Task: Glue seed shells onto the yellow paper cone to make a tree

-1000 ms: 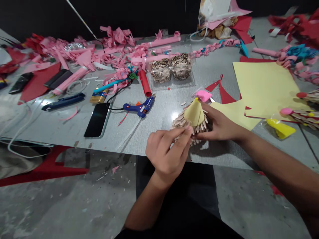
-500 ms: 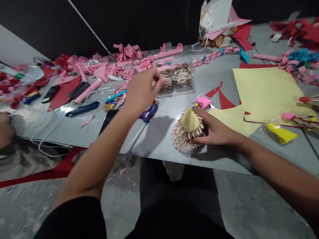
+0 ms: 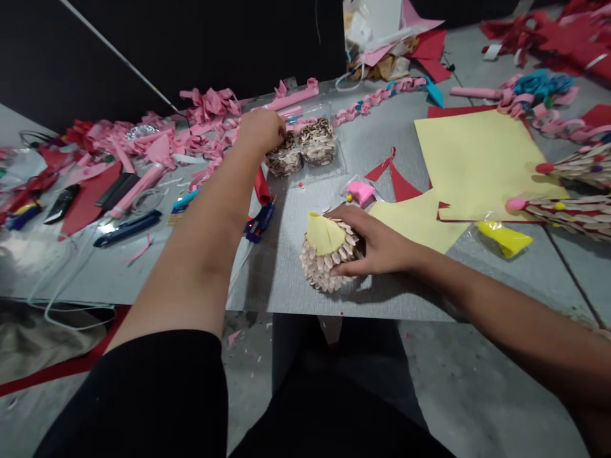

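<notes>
My left hand (image 3: 264, 131) reaches into the left part of a clear plastic tray (image 3: 340, 166), its fingers bent down at the brown and cream seed shells (image 3: 285, 163); what its fingertips hold is hidden. More shells (image 3: 317, 141) fill the part beside it. Near the table's front edge, my right hand (image 3: 370, 245) is wrapped round the right side of a yellow paper cone (image 3: 323, 235) whose lower part is covered in rows of pale shells. The cone's tip points up and away.
A blue glue gun (image 3: 260, 222) lies left of the cone. Yellow sheets (image 3: 482, 165), red scraps (image 3: 403, 184) and bagged pink (image 3: 360, 192) and yellow (image 3: 505, 238) clay lie to the right. Pink crepe paper (image 3: 210, 105) lines the back; a blue cutter (image 3: 128, 228) is at left.
My left hand has moved forward from above the table into the shell tray. My right hand still holds the cone. The view has shifted to the right.
</notes>
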`<state>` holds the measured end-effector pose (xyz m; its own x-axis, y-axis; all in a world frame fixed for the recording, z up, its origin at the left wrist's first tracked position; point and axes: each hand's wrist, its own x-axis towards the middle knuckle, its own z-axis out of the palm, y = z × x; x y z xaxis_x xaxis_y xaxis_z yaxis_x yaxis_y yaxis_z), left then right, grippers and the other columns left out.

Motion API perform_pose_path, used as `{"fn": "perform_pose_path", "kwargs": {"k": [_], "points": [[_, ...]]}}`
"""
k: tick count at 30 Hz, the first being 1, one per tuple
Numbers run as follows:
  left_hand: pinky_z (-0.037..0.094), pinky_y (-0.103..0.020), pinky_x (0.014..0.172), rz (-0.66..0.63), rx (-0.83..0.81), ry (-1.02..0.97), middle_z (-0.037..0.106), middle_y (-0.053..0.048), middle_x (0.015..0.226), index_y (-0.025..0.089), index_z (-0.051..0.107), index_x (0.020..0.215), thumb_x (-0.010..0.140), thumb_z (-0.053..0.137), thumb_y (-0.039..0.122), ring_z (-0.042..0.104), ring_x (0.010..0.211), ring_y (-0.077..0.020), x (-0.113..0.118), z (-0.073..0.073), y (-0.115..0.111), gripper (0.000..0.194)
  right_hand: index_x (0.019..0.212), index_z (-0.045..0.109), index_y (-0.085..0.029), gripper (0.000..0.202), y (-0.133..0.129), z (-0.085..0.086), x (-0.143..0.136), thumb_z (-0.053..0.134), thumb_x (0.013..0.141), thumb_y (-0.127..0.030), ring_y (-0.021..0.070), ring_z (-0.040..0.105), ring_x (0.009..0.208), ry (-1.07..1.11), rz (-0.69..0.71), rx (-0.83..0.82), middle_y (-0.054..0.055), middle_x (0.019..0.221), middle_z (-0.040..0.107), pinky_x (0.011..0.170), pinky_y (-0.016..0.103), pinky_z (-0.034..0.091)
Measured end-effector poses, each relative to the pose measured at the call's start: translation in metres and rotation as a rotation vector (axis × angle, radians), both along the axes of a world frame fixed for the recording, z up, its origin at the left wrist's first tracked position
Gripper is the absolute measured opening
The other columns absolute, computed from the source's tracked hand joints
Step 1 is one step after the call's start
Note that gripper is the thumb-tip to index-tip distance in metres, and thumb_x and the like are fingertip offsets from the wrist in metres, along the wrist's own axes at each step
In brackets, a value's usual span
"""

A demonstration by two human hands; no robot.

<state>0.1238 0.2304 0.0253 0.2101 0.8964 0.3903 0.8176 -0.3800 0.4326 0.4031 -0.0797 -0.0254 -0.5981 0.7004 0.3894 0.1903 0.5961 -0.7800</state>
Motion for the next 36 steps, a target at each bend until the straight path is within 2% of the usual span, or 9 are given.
{"fn": "perform_pose_path", "kwargs": {"k": [3,5,11,15,20,25,32,36], "points": [[0.012,-0.036,0.075,0.038,-0.186,0.146,0.031,0.010,0.061,0.023,0.058,0.072,0.092,0.096,0.012,0.014,0.083,-0.0198,-0.007,0.002,0.000,0.045,0.153,0.065,-0.031,0.081,0.001,-0.002,0.000,0.099,0.084,-0.056,0.0444,0.068,0.142,0.003,0.002,0.008,0.016,0.149,0.073,0.127,0.069,0.055],[0.014,-0.035,0.076,0.038,-0.231,0.170,0.035,0.010,0.063,0.022,0.060,0.074,0.092,0.094,0.006,0.016,0.084,-0.0191,-0.011,0.006,-0.005,0.042,0.153,0.065,-0.031,0.081,0.001,-0.002,0.001,0.099,0.084,-0.058,0.0436,0.068,0.142,-0.007,0.000,0.000,0.015,0.148,0.073,0.127,0.068,0.054],[0.023,-0.034,0.080,0.055,-0.344,-0.159,0.043,0.014,0.058,0.023,0.062,0.073,0.077,0.100,0.006,0.023,0.083,-0.0153,-0.008,0.009,-0.011,0.042,0.152,0.065,-0.032,0.081,0.001,0.001,0.000,0.099,0.082,-0.055,0.0458,0.068,0.138,-0.012,-0.013,-0.024,0.015,0.147,0.074,0.125,0.074,0.054],[0.021,-0.035,0.076,0.091,-0.347,-0.240,0.044,0.014,0.056,0.022,0.061,0.069,0.069,0.104,0.006,0.023,0.081,-0.0140,-0.007,0.007,-0.009,0.046,0.153,0.066,-0.036,0.081,0.000,0.002,0.000,0.099,0.080,-0.051,0.0468,0.069,0.139,-0.022,-0.021,-0.043,0.013,0.149,0.074,0.126,0.076,0.054],[0.027,-0.032,0.080,0.086,-0.376,-0.335,0.052,0.016,0.057,0.017,0.069,0.076,0.067,0.098,-0.006,0.031,0.081,-0.0103,-0.012,0.009,-0.016,0.039,0.154,0.067,-0.034,0.080,-0.001,0.003,0.001,0.097,0.081,-0.045,0.0470,0.069,0.140,-0.023,-0.028,-0.033,0.014,0.150,0.074,0.126,0.075,0.054],[0.025,-0.032,0.076,0.061,-0.347,-0.395,0.052,0.017,0.053,0.021,0.069,0.072,0.071,0.100,0.007,0.029,0.082,-0.0109,-0.018,0.014,-0.026,0.034,0.152,0.067,-0.033,0.078,-0.001,0.004,0.000,0.096,0.081,-0.047,0.0475,0.071,0.138,-0.017,-0.026,-0.028,0.014,0.147,0.074,0.125,0.075,0.055],[0.021,-0.035,0.075,0.031,-0.306,-0.422,0.044,0.014,0.051,0.022,0.063,0.065,0.071,0.105,0.023,0.022,0.083,-0.0137,-0.015,0.013,-0.043,0.043,0.152,0.066,-0.035,0.079,-0.001,0.002,0.001,0.098,0.081,-0.048,0.0486,0.069,0.142,-0.024,-0.038,-0.030,0.013,0.153,0.074,0.128,0.078,0.053],[0.022,-0.034,0.077,0.037,-0.235,-0.409,0.040,0.013,0.055,0.022,0.058,0.067,0.088,0.098,0.024,0.025,0.083,-0.0129,-0.010,0.025,-0.047,0.046,0.153,0.066,-0.035,0.080,-0.002,0.002,0.001,0.098,0.081,-0.050,0.0479,0.070,0.142,-0.023,-0.038,-0.032,0.013,0.154,0.073,0.128,0.078,0.053]]}}
